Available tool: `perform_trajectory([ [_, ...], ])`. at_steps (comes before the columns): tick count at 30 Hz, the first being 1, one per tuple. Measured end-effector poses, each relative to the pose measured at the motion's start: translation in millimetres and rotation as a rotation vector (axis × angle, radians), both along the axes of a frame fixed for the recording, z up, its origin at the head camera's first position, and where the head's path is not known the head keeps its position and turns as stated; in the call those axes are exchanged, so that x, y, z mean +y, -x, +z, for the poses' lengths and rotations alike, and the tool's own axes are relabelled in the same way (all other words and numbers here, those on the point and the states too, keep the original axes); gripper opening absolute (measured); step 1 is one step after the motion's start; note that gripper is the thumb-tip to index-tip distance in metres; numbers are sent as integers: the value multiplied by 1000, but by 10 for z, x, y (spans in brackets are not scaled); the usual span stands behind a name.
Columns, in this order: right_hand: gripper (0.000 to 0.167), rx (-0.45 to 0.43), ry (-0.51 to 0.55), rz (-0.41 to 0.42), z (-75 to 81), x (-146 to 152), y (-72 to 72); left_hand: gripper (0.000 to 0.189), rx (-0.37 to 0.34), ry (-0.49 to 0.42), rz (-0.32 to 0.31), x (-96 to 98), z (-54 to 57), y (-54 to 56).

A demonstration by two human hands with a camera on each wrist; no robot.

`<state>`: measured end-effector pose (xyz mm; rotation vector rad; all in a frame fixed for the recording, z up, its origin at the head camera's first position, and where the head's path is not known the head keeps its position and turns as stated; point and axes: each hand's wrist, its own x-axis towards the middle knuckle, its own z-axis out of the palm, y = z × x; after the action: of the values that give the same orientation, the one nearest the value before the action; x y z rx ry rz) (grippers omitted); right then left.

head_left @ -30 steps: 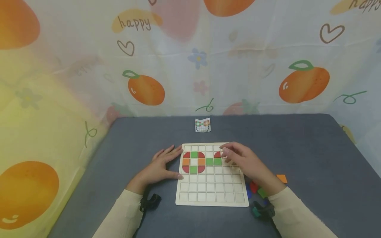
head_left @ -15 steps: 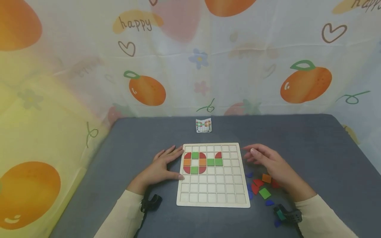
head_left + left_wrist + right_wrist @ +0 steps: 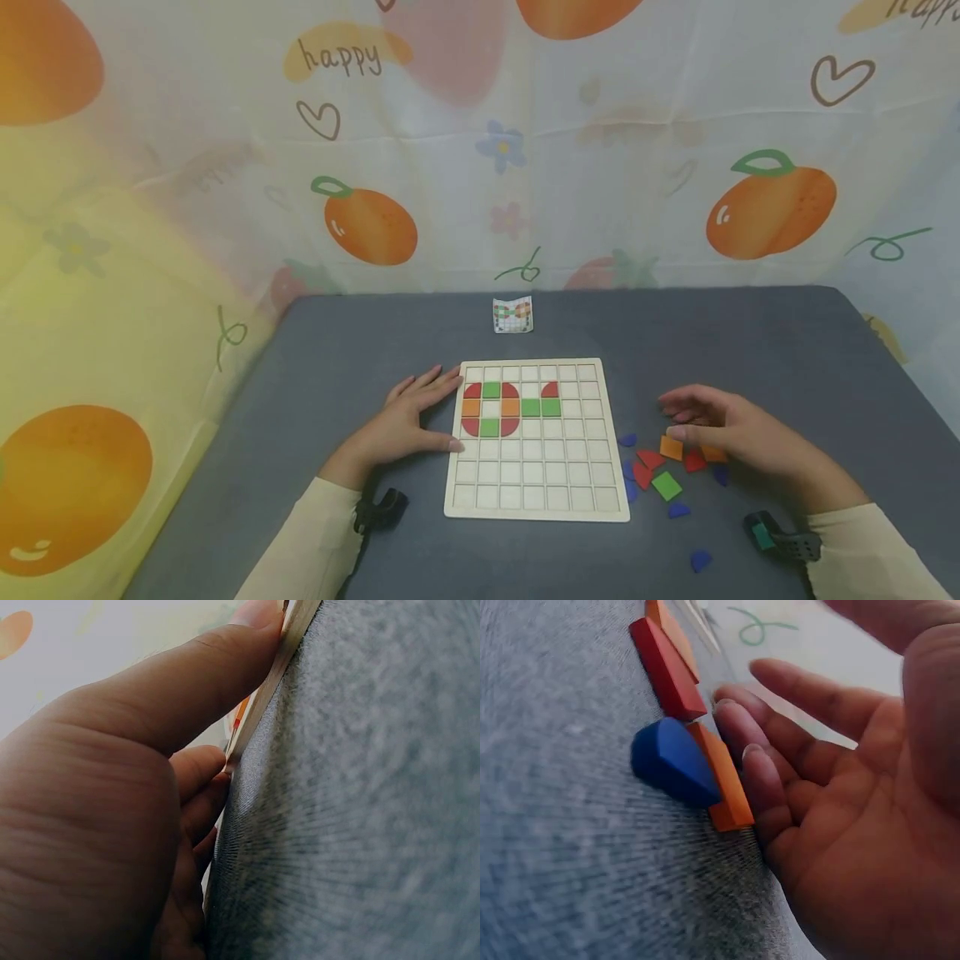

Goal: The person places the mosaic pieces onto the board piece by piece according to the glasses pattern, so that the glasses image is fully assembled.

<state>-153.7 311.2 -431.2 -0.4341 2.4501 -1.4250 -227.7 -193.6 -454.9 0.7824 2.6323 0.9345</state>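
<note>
A pale wooden grid board lies on the table; red quarter-round, green and orange square tiles fill some cells in its upper rows. My left hand rests along the board's left edge, fingers extended, the thumb touching the rim in the left wrist view. To the right of the board, my right hand hovers by the loose pieces, its fingers loosely bent around nothing. Below its thumb is an orange square tile. Beside its palm lie a second orange tile, a blue piece and a red piece.
Other loose pieces lie right of the board: a green square, red quarter-rounds and several blue ones, one blue piece nearer the front. A small pattern card lies behind the board on the grey table. A printed curtain hangs behind.
My right hand has left the board's upper right area and moved right and nearer, over the loose pieces, uncovering the upper right cells. The left hand stays at the board's edge.
</note>
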Motion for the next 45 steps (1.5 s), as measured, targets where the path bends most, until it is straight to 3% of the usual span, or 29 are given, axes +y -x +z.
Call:
perform_trajectory([
  [6, 47, 44, -84, 66, -34, 14, 13, 108, -2, -1, 0, -4, 14, -2],
  [15, 26, 98, -177, 110, -44, -72, 16, 108, -2, 2, 4, -6, 8, 5],
  [19, 24, 68, -175, 70, -42, -108, 8, 108, 0, 9, 3, -7, 3, 6],
  [25, 18, -8, -79, -8, -48, -160, 2, 108, -3, 6, 6, -11, -4, 4],
  [37, 15, 44, -66, -178, -40, -270, 4, 107, -14, 10, 7, -16, -15, -6],
  [45, 20, 64, 35, -239, -19, -409, 40, 106, -6, 0, -2, -4, 17, -6],
])
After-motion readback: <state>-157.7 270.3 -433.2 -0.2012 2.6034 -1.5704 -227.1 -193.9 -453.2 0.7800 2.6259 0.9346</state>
